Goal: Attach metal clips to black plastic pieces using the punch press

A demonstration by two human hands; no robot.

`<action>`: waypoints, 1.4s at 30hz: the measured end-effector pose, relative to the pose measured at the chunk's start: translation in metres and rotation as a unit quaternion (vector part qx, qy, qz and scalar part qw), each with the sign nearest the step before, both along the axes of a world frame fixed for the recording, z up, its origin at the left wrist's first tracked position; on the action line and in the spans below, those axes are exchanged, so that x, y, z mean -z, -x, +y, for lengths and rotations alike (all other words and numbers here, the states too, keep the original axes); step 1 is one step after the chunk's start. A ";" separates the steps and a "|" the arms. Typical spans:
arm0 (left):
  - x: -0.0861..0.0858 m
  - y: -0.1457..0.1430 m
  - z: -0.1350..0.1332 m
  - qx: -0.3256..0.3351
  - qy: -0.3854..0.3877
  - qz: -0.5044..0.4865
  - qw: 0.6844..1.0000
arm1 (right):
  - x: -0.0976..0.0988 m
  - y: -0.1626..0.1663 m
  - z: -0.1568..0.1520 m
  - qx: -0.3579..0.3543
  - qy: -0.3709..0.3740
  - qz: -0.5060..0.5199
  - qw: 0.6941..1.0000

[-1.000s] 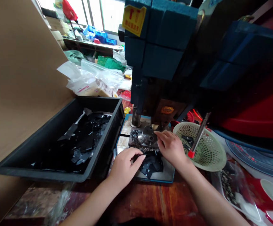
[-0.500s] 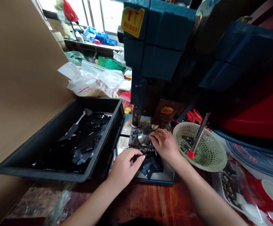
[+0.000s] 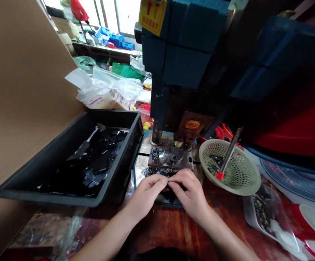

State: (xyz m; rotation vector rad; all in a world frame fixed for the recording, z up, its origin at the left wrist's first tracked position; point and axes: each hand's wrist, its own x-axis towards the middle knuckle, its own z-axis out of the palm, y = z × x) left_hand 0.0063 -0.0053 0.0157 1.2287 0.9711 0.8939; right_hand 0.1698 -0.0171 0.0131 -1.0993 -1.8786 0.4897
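Observation:
My left hand [image 3: 148,193] and my right hand [image 3: 192,189] meet at the fingertips, low in front of a blue press [image 3: 186,67]. Both are closed in a pinch; whatever small thing lies between them is hidden by the fingers. Just beyond the hands, a round metal die [image 3: 174,153] sits on the press bed, with no hand touching it. Small metal parts [image 3: 155,155] lie at its left side. Beneath my hands, dark flat pieces [image 3: 169,197] show in part on the front of the bed.
A black bin [image 3: 96,203] of dark flat pieces stands at left beside cardboard [image 3: 24,94]. To the right are a pale green basket [image 3: 244,177], a lever with a red tip [image 3: 220,175], a tray of small parts [image 3: 263,214] and a red mug [image 3: 295,223].
My right hand has come back from the die towards me and joined my left hand's fingertips. The die is now uncovered. The view has shifted slightly.

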 end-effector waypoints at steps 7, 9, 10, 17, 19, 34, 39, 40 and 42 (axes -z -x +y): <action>0.005 -0.003 -0.005 0.005 0.012 -0.037 0.999 | 0.006 0.005 -0.007 0.034 -0.001 0.088 0.995; 0.007 -0.003 -0.006 0.007 0.020 -0.042 0.999 | 0.007 0.006 -0.009 0.038 0.000 0.102 0.994; 0.007 -0.002 -0.006 0.011 0.024 -0.041 0.999 | 0.007 0.006 -0.009 0.035 0.005 0.109 0.993; 0.004 -0.001 -0.003 0.031 0.003 0.019 0.999 | 0.008 0.003 -0.011 0.041 0.001 0.028 0.999; 0.004 -0.001 -0.002 0.021 0.006 0.027 0.999 | 0.008 0.001 -0.015 0.058 -0.019 -0.008 0.998; 0.005 -0.001 -0.001 0.018 0.023 0.010 1.000 | -0.003 -0.002 -0.012 0.064 -0.102 -0.137 0.983; 0.006 -0.002 0.002 -0.006 0.014 0.026 1.000 | -0.007 -0.004 0.013 0.084 -0.060 -0.161 0.981; 0.006 -0.002 0.003 -0.022 0.014 0.032 0.999 | -0.006 -0.006 0.023 0.107 -0.063 -0.162 0.979; 0.006 -0.001 0.007 -0.064 0.018 0.043 0.997 | -0.004 -0.010 0.043 0.157 -0.085 -0.173 0.969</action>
